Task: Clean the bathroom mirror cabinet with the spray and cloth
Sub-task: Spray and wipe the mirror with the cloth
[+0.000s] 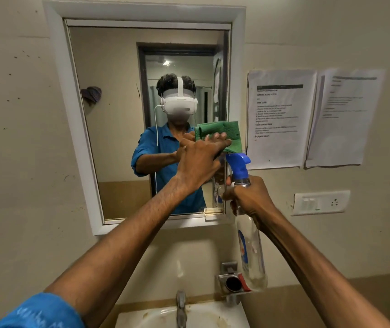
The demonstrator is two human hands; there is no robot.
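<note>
The mirror cabinet has a white frame and hangs on the beige wall above the basin. My left hand reaches across and presses a folded green cloth flat against the glass near the mirror's right edge, fingers stretched out over it. My right hand grips the neck of a clear spray bottle with a blue trigger head, held upright just right of the mirror's lower right corner. The nozzle points left toward the glass. The mirror reflects a person in a blue shirt with a white headset.
A white basin with a metal tap sits below the mirror. A steel wall fixture is right behind the bottle's base. Two printed sheets are taped to the wall on the right, above a white switch plate.
</note>
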